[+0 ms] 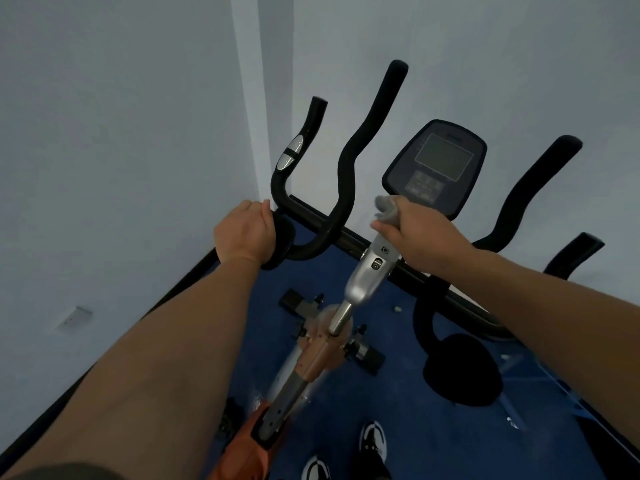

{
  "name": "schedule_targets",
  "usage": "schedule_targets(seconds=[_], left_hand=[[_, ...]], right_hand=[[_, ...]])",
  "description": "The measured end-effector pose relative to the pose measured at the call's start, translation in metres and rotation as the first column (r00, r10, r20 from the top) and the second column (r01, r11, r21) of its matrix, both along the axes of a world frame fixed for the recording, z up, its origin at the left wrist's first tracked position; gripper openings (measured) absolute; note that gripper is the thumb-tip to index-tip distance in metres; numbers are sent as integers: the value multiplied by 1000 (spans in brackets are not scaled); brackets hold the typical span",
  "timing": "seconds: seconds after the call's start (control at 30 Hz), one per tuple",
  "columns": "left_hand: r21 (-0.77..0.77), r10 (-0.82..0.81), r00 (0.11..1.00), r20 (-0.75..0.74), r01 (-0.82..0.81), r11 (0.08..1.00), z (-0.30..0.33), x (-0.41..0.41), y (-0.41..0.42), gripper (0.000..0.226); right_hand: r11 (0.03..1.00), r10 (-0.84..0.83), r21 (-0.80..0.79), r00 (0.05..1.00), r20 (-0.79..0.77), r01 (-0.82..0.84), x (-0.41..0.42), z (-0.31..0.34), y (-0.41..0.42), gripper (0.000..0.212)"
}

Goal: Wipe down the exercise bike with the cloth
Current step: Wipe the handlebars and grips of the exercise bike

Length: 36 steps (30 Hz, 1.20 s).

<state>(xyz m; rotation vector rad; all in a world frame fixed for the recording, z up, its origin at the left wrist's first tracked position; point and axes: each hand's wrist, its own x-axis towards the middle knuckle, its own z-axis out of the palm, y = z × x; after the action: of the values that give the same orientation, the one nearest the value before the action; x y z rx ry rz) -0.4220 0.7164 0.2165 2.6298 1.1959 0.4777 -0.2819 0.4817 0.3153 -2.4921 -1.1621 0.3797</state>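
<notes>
The exercise bike stands below me, seen from above, with black curved handlebars [349, 174], a silver stem [370, 271] and an orange frame [249, 448]. Its console [438, 164] with a grey screen sits right of centre. My left hand [244, 233] is wrapped around the left handlebar pad. My right hand [420, 237] grips a bunched grey cloth [386, 207] at the top of the stem, just under the console's lower edge. The handlebar part under each hand is hidden.
White walls meet in a corner right behind the bike. The floor is blue carpet [398, 393] with a black skirting strip along the walls. Both pedals [367, 355] stick out beside the frame. A black round pad [462, 372] hangs at right. My shoes [372, 441] show at the bottom.
</notes>
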Motion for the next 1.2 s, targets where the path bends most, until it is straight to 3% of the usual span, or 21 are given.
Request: schedule_targets(seconds=[0.07,0.13,0.23,0.3,0.4,0.47,0.53,0.67,0.8,0.9,1.1,1.2], left_hand=[[-4,-3,1000,-5,3,1000,-1,-1,1,50],[-10,-10,1000,-7,10,1000,-1,-1,2,46],[-11,-15,1000,-10,15,1000,0,0,1,42],[-6,-10,1000,-14,10,1000,-1,0,2,44],[-2,-9,1000,-20,9,1000,-2,-1,3,49],[-7,-8,1000,-24,8,1000,-2,0,3,50],[-14,-1,1000,-29,0,1000,-2,0,3,51],[-29,12,1000,-23,-12,1000,-3,-1,3,51],[-31,20,999,-35,-21,999,-1,0,0,48],[-21,45,996,-70,-47,999,0,1,0,48],[-9,88,990,-110,-90,996,3,3,-3,50],[7,100,986,-136,-100,995,6,5,-4,49]], right_hand=[[998,42,-58,998,41,-39,0,-2,25,48],[975,72,-218,992,102,-48,-2,-9,48,53],[793,163,-604,982,93,-74,-11,-23,63,60],[714,220,-694,971,94,-94,-19,-32,64,69],[746,169,-645,984,-54,-164,-17,-25,65,77],[822,14,-535,948,-319,-193,-6,-15,66,66],[906,-89,-407,891,-445,-113,4,-10,65,47],[910,-20,-405,967,-256,-88,5,-20,61,36],[869,78,-495,978,195,30,-4,-37,56,67],[803,44,-596,997,62,2,0,-46,55,71],[813,141,-570,990,-7,-120,4,-61,63,49],[863,175,-466,981,-88,-195,14,-67,64,37]])
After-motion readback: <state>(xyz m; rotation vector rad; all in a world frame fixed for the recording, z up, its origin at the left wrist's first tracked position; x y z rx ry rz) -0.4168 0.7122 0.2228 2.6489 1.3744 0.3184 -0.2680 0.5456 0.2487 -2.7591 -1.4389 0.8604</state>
